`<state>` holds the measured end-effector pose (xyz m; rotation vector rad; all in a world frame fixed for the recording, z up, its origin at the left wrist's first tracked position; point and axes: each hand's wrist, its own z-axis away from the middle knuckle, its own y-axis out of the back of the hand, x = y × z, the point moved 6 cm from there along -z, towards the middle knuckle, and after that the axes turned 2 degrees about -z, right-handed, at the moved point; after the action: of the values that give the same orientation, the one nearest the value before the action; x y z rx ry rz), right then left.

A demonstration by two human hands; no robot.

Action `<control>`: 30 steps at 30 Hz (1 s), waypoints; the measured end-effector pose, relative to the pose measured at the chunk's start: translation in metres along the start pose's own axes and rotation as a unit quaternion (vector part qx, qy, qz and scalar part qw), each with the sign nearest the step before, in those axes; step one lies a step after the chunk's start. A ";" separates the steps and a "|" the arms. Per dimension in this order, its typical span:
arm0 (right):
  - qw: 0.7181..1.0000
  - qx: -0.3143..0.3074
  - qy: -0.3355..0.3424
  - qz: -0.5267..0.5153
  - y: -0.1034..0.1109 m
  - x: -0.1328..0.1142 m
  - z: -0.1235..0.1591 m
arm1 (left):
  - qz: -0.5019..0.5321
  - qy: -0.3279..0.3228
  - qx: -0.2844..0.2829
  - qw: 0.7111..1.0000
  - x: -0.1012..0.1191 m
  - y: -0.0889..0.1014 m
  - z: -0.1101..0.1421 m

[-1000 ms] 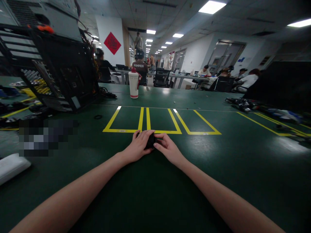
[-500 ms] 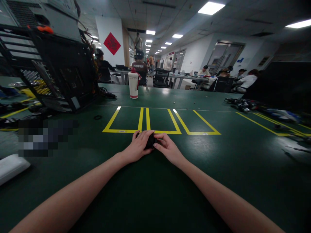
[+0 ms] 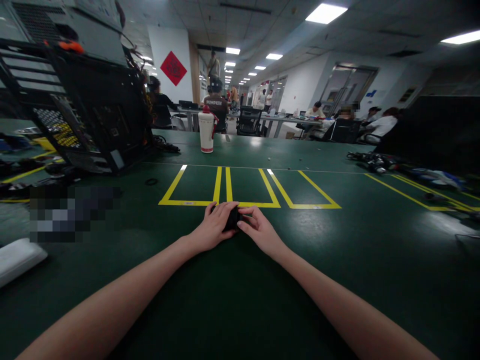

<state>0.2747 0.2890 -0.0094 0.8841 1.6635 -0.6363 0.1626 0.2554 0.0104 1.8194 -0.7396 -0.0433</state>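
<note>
Both my hands meet around a small black object (image 3: 233,219) on the green table (image 3: 232,300), just below the yellow taped boxes (image 3: 228,190). My left hand (image 3: 213,227) curls over its left side and top. My right hand (image 3: 258,230) pinches its right side with thumb and fingers. Most of the object is hidden between the hands, so I cannot tell what it is.
An open black computer case (image 3: 82,105) stands at the back left, with cables beside it. A white bottle with a red cap (image 3: 206,131) is behind the boxes. A white item (image 3: 18,257) lies at the left edge. Cables and parts (image 3: 375,161) lie far right. People sit at distant tables.
</note>
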 end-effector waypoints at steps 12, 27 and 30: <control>1.000 -0.013 -0.016 0.006 0.001 -0.001 -0.001 | 0.001 -0.002 -0.001 1.000 -0.001 -0.001 0.001; 0.999 -0.017 -0.012 0.028 0.001 0.000 -0.002 | 0.004 -0.001 -0.004 1.000 -0.002 -0.002 0.001; 0.999 -0.018 0.002 0.028 0.000 -0.001 0.000 | 0.006 -0.002 -0.007 1.000 -0.001 -0.001 0.001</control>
<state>0.2751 0.2884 -0.0084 0.9032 1.6430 -0.5648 0.1620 0.2556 0.0091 1.8021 -0.7502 -0.0443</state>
